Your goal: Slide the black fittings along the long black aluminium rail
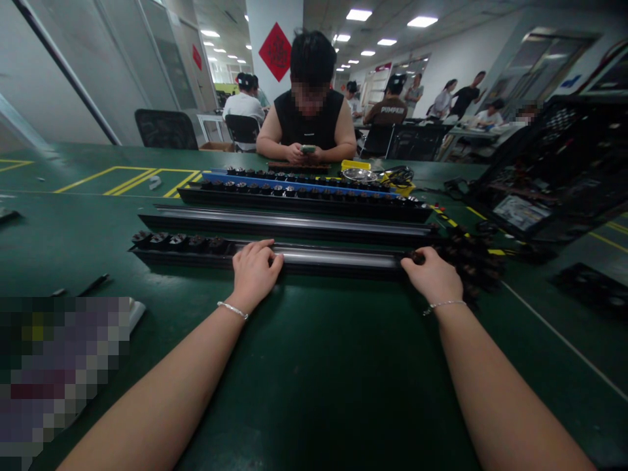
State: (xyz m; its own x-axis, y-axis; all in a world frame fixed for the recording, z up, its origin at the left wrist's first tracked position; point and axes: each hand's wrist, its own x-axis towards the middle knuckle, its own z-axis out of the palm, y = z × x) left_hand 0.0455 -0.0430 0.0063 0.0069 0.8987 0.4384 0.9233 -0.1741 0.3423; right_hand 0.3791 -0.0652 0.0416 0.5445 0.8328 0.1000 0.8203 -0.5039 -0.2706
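Note:
A long black rail with a shiny inner channel lies crosswise in front of me. Several small dark round parts sit in a row at its left end. My left hand is curled over the rail just right of that row; its fingertips are partly hidden behind the edge. At the rail's right end, my right hand pinches a small black part, mostly covered by the fingers. Beside that hand is a heap of similar dark parts.
Behind lies another bare black rail, then a black rail filled with parts and a blue strip. A person sits opposite with a phone. A black open case stands right; a blurred-out item lies left.

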